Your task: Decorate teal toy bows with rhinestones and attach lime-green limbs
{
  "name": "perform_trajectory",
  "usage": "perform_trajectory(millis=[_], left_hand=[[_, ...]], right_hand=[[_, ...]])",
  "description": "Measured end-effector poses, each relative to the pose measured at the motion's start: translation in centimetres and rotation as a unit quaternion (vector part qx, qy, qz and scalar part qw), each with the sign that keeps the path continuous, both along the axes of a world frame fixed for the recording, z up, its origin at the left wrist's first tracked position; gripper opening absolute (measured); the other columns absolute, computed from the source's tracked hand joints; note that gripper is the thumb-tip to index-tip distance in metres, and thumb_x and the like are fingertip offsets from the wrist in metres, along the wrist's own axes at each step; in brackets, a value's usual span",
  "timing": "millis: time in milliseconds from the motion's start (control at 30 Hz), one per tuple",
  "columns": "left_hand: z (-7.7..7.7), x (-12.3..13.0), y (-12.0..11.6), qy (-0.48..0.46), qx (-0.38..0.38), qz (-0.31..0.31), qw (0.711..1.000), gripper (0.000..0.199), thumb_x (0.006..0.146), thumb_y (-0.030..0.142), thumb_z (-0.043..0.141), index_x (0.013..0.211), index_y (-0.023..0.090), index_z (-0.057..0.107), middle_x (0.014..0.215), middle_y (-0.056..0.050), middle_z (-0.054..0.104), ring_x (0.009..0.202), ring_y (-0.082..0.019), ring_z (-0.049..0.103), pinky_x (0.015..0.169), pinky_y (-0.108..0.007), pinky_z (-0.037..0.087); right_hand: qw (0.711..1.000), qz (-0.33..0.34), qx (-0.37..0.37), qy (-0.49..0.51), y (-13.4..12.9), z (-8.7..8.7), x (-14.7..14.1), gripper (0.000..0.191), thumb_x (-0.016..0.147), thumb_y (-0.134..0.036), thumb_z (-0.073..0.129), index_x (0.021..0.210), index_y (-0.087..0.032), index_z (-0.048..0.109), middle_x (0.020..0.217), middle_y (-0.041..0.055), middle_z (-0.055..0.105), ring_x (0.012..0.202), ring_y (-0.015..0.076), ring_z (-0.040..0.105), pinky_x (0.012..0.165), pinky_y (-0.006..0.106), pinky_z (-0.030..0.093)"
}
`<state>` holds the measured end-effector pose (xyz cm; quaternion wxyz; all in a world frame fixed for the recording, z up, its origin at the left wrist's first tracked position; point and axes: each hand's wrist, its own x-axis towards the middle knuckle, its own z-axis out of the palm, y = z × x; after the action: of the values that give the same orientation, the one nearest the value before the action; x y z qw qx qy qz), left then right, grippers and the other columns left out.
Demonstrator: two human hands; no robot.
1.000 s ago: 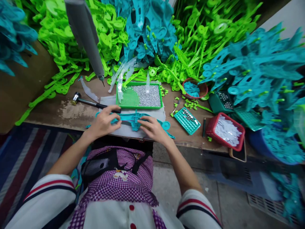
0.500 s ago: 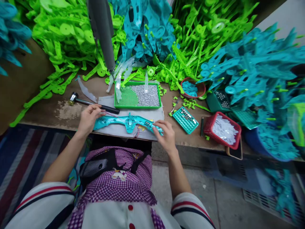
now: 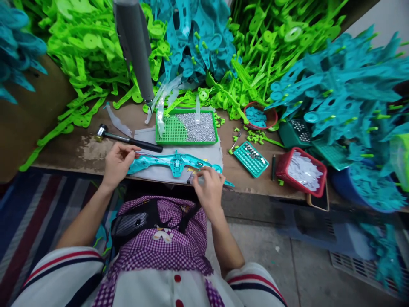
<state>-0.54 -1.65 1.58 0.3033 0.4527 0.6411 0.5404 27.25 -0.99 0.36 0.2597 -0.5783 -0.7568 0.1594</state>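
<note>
A long turquoise plastic part [image 3: 177,163] lies on a pale cloth [image 3: 211,154] at the front edge of the table. My left hand [image 3: 119,164] is closed at the part's left end, pinching a thin reddish wire that runs along the part. Over the right portion of the part, near the cloth's front edge, my right hand [image 3: 207,185] has its fingers bent together; whatever they hold is too small to make out. The right tip of the part sticks out past my right hand.
A hammer [image 3: 143,145] and a green tray of small metal pieces [image 3: 200,128] lie behind the part. A grey power tool [image 3: 137,51] hangs above. Rightward are a turquoise tray [image 3: 251,158] and a red basket [image 3: 284,168]. Green parts [image 3: 92,42] and turquoise parts [image 3: 348,94] are heaped around.
My right hand has moved left and toward me, off the part's right end, and its fingers have drawn together. My left hand has shifted slightly left.
</note>
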Motion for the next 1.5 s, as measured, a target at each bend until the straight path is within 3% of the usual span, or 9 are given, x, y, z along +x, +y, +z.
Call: perform_trajectory(millis=[167,400,567,700,800,900,1133,1267,1500], left_hand=[[-0.7,0.0,-0.2,0.077,0.028,0.039,0.996,0.023,0.081,0.04,0.063,0.08,0.022,0.048,0.078,0.0,0.067,0.075,-0.016,0.067,0.079,-0.033,0.055],[0.0,-4.8,0.5,-0.256,0.019,0.105,0.961,0.038,0.074,0.042,0.078,0.078,0.023,0.045,0.072,0.004,0.061,0.069,-0.013,0.064,0.063,-0.026,0.057],[0.2,-8.8,0.3,-0.265,-0.074,-0.034,0.961,0.038,0.071,0.046,0.081,0.073,0.022,0.051,0.06,0.002,0.052,0.069,-0.016,0.064,0.06,-0.029,0.059],[1.2,-10.3,0.9,-0.099,-0.158,-0.177,0.966,0.035,0.071,0.049,0.079,0.074,0.021,0.059,0.06,0.001,0.054,0.063,-0.018,0.061,0.055,-0.029,0.055],[2.3,-10.5,1.8,0.157,-0.087,-0.16,0.971,0.015,0.078,0.033,0.072,0.074,0.021,0.063,0.072,-0.001,0.058,0.069,-0.016,0.055,0.068,-0.027,0.052],[2.5,-10.8,2.3,0.29,-0.025,-0.144,0.946,0.003,0.081,0.022,0.063,0.08,0.022,0.066,0.088,-0.004,0.06,0.085,-0.02,0.054,0.091,-0.032,0.046],[-2.2,-13.5,0.1,0.374,0.019,-0.073,0.924,0.004,0.081,0.024,0.061,0.078,0.024,0.063,0.083,-0.003,0.061,0.08,-0.023,0.05,0.096,-0.04,0.041],[-4.3,-13.4,-1.7,0.4,0.009,-0.015,0.916,0.013,0.086,0.034,0.054,0.079,0.024,0.06,0.083,-0.004,0.062,0.083,-0.024,0.054,0.091,-0.04,0.044],[-5.3,-12.1,-1.7,0.432,-0.073,0.105,0.893,0.021,0.086,0.033,0.04,0.085,0.018,0.055,0.094,-0.016,0.065,0.097,-0.029,0.059,0.092,-0.043,0.046]], right_hand=[[0.997,0.017,-0.073,-0.033,5.6,1.9,-1.8,0.025,0.099,-0.033,0.039,0.098,-0.021,0.061,0.094,0.0118,0.069,0.085,0.0263,0.063,0.077,0.038,0.041],[0.987,0.128,-0.097,-0.007,9.0,-0.3,-2.8,0.033,0.1,-0.041,0.039,0.086,-0.022,0.061,0.089,0.0074,0.068,0.083,0.0209,0.062,0.07,0.03,0.04],[0.986,0.122,-0.088,0.067,9.0,-1.6,-1.7,0.038,0.1,-0.045,0.036,0.084,-0.022,0.06,0.081,0.0049,0.064,0.077,0.0191,0.058,0.073,0.03,0.043],[0.985,0.147,-0.084,0.042,9.4,-2.0,-1.7,0.03,0.097,-0.04,0.042,0.083,-0.022,0.061,0.082,0.0052,0.062,0.078,0.0192,0.057,0.072,0.03,0.042],[0.984,0.153,-0.088,0.018,9.6,-2.4,-1.8,0.027,0.096,-0.037,0.045,0.082,-0.021,0.061,0.082,0.0056,0.062,0.078,0.0196,0.057,0.071,0.03,0.041],[0.986,0.142,-0.088,0.027,9.7,-2.6,-2.0,0.029,0.096,-0.039,0.045,0.077,-0.022,0.06,0.078,0.0049,0.061,0.076,0.0193,0.056,0.07,0.031,0.041],[0.98,0.138,-0.076,0.118,9.4,-0.1,0.2,0.032,0.096,-0.046,0.045,0.09,-0.021,0.065,0.092,0.0069,0.068,0.089,0.0211,0.062,0.082,0.035,0.047],[0.992,0.028,0.03,0.118,6.1,1.2,4.5,0.03,0.095,-0.047,0.048,0.096,-0.023,0.065,0.097,0.0072,0.068,0.096,0.0224,0.062,0.088,0.039,0.046],[0.996,-0.039,0.066,-0.045,-0.1,-3.0,6.9,0.028,0.091,-0.046,0.057,0.099,-0.022,0.069,0.107,0.0098,0.065,0.105,0.0253,0.06,0.089,0.041,0.04]])
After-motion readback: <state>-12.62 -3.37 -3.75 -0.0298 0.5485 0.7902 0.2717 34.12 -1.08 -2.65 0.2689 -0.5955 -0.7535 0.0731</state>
